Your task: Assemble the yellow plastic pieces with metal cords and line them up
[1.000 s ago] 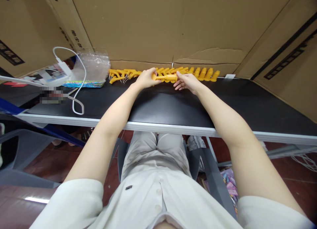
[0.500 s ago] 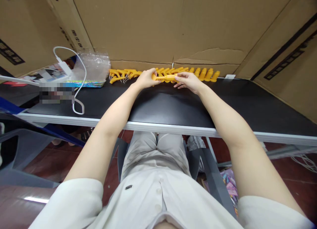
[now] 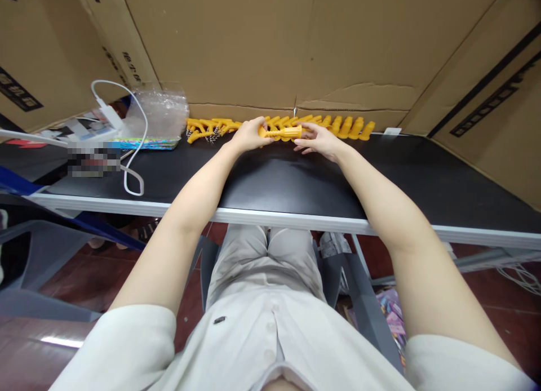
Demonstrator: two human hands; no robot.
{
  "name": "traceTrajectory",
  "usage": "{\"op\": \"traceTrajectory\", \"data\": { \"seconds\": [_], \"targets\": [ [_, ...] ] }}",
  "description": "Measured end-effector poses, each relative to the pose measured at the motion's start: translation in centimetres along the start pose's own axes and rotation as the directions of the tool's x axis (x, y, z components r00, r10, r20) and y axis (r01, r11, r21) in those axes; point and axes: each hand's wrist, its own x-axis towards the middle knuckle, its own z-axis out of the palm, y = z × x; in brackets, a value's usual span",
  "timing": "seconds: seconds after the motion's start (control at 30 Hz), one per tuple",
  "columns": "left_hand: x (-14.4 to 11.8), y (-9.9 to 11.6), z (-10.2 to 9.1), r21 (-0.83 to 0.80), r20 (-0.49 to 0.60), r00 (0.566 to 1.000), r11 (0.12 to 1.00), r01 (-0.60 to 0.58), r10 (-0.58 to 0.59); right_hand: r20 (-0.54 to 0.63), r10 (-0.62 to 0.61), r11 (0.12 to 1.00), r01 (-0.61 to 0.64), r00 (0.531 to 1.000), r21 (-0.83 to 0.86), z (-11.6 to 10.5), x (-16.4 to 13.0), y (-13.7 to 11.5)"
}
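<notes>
My left hand (image 3: 250, 134) grips the left end of a yellow plastic piece (image 3: 284, 133) held level just above the black table (image 3: 279, 180). My right hand (image 3: 318, 139) touches the piece's right end with its fingertips, fingers partly spread. Behind both hands, along the cardboard wall, lies a row of several more yellow plastic pieces (image 3: 346, 126). The ones at the left (image 3: 207, 128) have small metal springs or chains on them.
A clear plastic bag (image 3: 158, 114) on a colourful packet sits at the back left. A white charger and cable (image 3: 127, 149) loop over the table's left part. Cardboard boxes (image 3: 262, 41) wall in the back and sides. The table's white front edge (image 3: 296, 219) runs above my lap.
My right hand has shifted slightly on the right end of the yellow piece, fingers now more spread. My left hand has kept its grip and place.
</notes>
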Motion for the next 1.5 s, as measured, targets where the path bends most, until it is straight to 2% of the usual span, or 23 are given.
{"op": "traceTrajectory", "data": {
  "seconds": [0.2,0.53,0.8,0.9,1.0,1.13,1.2,1.37,1.43,1.5],
  "targets": [
    [-0.2,0.2,-0.2,-0.025,0.012,1.0,1.0,-0.006,0.006,-0.049,-0.038,0.997,0.041,0.998,0.062,-0.2,0.5,0.2],
    [-0.6,1.1,-0.5,-0.004,0.025,1.0,1.0,0.016,-0.016,-0.072,0.005,0.999,-0.002,0.997,0.04,0.2,-0.2,-0.8],
    [-0.2,0.5,-0.1,-0.02,0.01,1.0,1.0,-0.001,0.002,-0.083,0.037,0.994,-0.028,0.996,0.105,0.7,-0.6,-1.6],
    [-0.1,0.4,0.0,-0.057,-0.001,1.0,0.998,-0.018,0.018,-0.107,0.012,0.984,0.007,0.994,0.176,1.1,-0.5,-1.9],
    [-0.2,0.1,-0.1,-0.083,-0.028,1.0,0.996,-0.01,0.008,-0.196,-0.062,0.98,0.098,0.979,0.176,1.1,-0.2,-2.3],
    [-0.2,-0.7,-0.4,-0.031,-0.063,0.997,0.999,0.04,-0.042,-0.389,-0.188,0.98,0.2,0.902,-0.011,0.0,0.2,-3.0],
    [-0.2,-0.9,-0.4,0.014,-0.037,0.997,0.998,0.064,-0.064,-0.421,-0.269,0.963,0.229,0.866,-0.143,-0.8,0.5,-3.4],
    [-0.3,-0.7,-0.4,0.119,0.024,0.998,0.991,0.053,-0.057,-0.301,-0.43,0.833,0.246,0.851,-0.496,-2.1,1.8,-3.5],
    [-0.2,-0.7,-0.3,0.106,0.021,0.999,0.994,0.036,-0.038,-0.216,-0.449,0.742,0.227,0.867,-0.631,-2.3,2.7,-2.9],
    [-0.1,-0.8,-0.2,0.087,0.016,1.0,0.996,0.022,-0.023,-0.083,-0.428,0.614,0.222,0.9,-0.757,-2.3,3.5,-2.0]
  ]
}}
